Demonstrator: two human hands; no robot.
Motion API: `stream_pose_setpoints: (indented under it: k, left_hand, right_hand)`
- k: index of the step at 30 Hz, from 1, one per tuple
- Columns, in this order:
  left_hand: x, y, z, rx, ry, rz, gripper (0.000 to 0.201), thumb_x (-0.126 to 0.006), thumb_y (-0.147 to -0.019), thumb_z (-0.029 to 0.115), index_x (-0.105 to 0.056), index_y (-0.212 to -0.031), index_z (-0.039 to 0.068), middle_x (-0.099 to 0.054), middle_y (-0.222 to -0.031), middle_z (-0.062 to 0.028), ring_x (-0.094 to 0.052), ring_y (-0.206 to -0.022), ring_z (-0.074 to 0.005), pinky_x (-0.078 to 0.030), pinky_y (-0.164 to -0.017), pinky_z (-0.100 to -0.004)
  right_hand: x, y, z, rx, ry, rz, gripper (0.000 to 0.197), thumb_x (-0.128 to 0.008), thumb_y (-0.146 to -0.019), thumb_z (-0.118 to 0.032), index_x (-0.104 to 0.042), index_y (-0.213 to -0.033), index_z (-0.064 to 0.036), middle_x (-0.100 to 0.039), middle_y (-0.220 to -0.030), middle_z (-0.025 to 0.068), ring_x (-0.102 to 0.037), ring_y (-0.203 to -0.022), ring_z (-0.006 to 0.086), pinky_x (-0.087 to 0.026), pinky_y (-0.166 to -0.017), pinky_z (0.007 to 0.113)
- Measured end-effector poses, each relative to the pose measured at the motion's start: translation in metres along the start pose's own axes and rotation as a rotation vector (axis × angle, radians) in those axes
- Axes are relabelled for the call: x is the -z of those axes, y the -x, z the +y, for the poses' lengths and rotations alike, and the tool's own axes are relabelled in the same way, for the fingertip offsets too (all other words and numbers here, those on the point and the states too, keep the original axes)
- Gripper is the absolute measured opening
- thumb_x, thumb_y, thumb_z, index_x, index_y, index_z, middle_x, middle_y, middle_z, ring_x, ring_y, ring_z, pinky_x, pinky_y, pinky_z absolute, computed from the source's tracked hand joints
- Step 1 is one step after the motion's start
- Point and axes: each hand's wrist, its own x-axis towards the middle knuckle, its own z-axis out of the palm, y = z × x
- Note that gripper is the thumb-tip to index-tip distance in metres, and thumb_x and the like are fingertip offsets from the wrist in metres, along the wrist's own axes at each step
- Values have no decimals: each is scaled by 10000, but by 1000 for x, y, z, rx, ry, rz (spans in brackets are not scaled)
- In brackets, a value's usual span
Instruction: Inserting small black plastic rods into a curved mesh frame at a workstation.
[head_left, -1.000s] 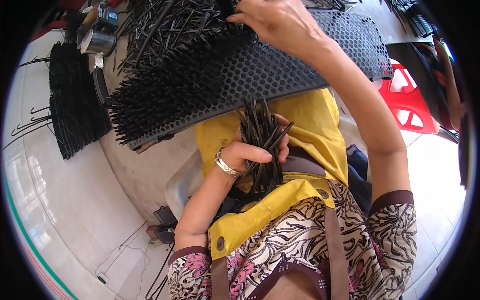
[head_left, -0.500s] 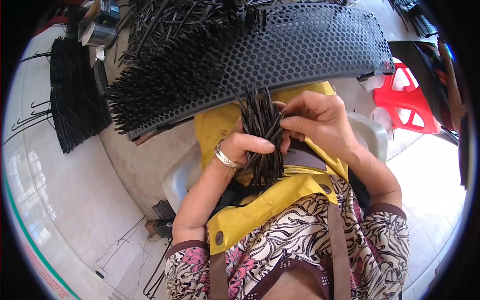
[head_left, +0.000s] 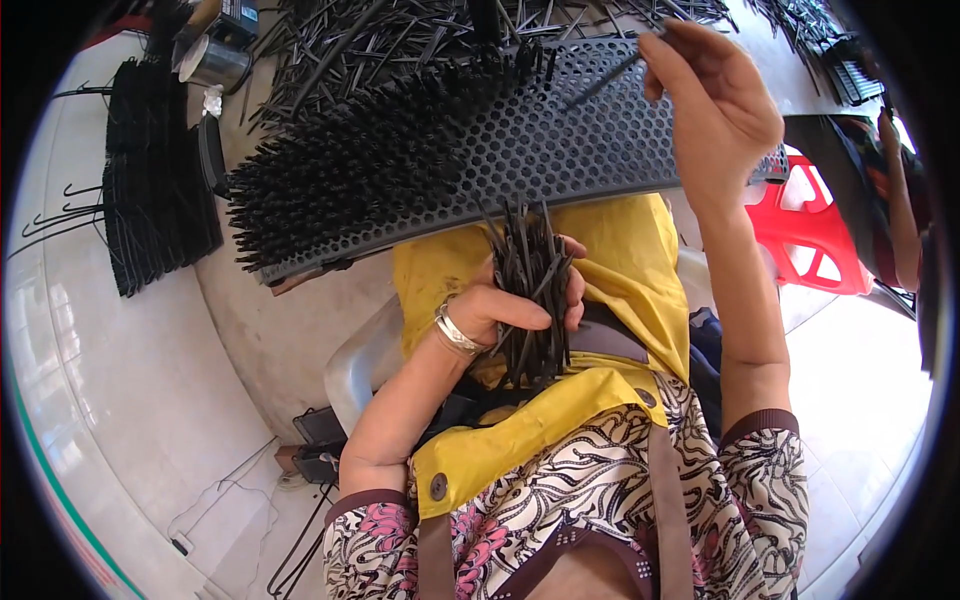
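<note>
My left hand [head_left: 500, 312] is wrapped round a bundle of thin black sticks [head_left: 532, 270] in front of my lap, its thumb lying across them. Higher up at the right, my right hand [head_left: 722, 120] pinches one single black stick [head_left: 604, 84] between thumb and fingers. That stick slants down to the left over a curved grey panel [head_left: 610, 150] full of round holes. Black sticks [head_left: 350, 165] stand densely packed in the panel's left part, while its right part shows bare holes. Whether the held stick's tip touches the panel, I cannot tell.
Behind the panel lies a heap of loose black sticks [head_left: 330, 50]. A metal can [head_left: 214, 64] stands at the far left, near a dark ribbed strip [head_left: 150, 190]. At the right are a red plastic stool [head_left: 810, 225] and part of another person [head_left: 905, 215].
My right hand has left the bundle and risen up and to the right, carrying one black stick over the panel. My left hand keeps hold of the bundle, nearly in place.
</note>
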Motion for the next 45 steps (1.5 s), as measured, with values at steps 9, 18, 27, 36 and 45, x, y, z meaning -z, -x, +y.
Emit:
stream_pose_setpoints:
  k: [9, 18, 27, 36, 45]
  left_hand:
    - [4, 0, -1, 4, 18, -12, 695, -687, -523, 53, -431, -1164, -31, -591, -855, -129, -598, -782, -282, -475, -755, -390]
    - [1, 1, -2, 11, -11, -10, 702, -676, -528, 82, -423, -1174, -24, -591, -851, -147, -604, -774, -291, -481, -749, -397]
    - [1, 5, -2, 12, -11, 31, 696, -664, -508, 56, -443, -1165, -13, -597, -835, -155, -606, -724, -283, -492, -692, -389]
    - [2, 5, -5, 6, 13, 91, 619, -630, -527, 42, -468, -1123, 13, -595, -821, -149, -599, -708, -279, -488, -679, -388]
    - [2, 2, -4, 1, 23, -27, 643, -641, -529, 3, -441, -1140, -9, -585, -793, -159, -596, -701, -259, -470, -666, -367]
  right_hand:
    - [-36, -9, 6, 366, 427, -79, 180, -687, -693, 2, -589, -843, -14, -607, -702, 98, -606, -602, 173, -470, -557, 256]
    - [-34, -16, 27, 521, 627, -541, 116, -608, -742, -94, -587, -841, -38, -489, -659, 161, -507, -590, 348, -402, -508, 416]
    - [6, 32, -26, -39, 382, -638, 186, -654, -764, -6, -610, -936, 50, -645, -815, 61, -592, -655, 103, -475, -575, 208]
    - [22, 86, -47, -590, -21, -681, 90, -618, -771, 27, -581, -850, 49, -616, -665, 62, -602, -606, 94, -473, -515, 223]
    - [16, 33, -29, -214, 57, -209, 93, -552, -820, 57, -580, -909, 58, -632, -799, 89, -582, -650, 98, -481, -601, 197]
